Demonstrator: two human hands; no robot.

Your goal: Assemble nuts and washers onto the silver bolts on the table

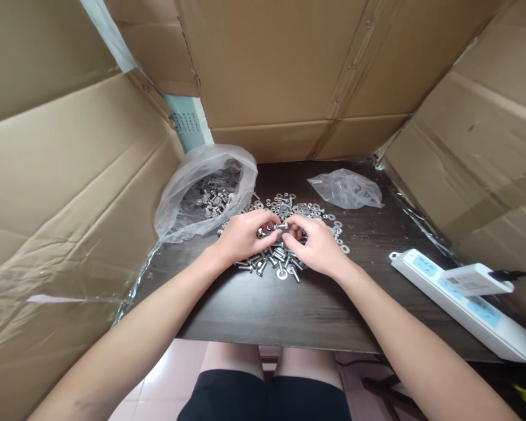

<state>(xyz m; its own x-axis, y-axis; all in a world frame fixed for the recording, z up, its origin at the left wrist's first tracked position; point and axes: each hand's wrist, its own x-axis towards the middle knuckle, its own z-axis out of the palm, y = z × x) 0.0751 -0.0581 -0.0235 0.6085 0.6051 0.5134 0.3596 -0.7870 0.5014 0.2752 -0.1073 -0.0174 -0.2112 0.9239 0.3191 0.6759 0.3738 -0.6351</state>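
Over a pile of loose hardware, both hands meet around one small metal bolt (pixel 281 226). My left hand (pixel 244 235) is closed, with thumb and fingers at the bolt's left end. From the other side, my right hand (pixel 314 242) pinches near its right end. Whether a nut or washer sits on the bolt is too small to tell. Beneath and around the hands lie several loose bolts (pixel 278 253), flat washers (pixel 344 249) and nuts. Part of the pile is hidden by my hands.
An open plastic bag (pixel 170 222) holding assembled bolts stands at the back left. Another clear bag (pixel 348 190) lies at the back right. A white power strip (pixel 464 310) with a plugged-in adapter (pixel 477 279) lies along the right. Cardboard walls (pixel 289 70) enclose the dark table (pixel 263 310).
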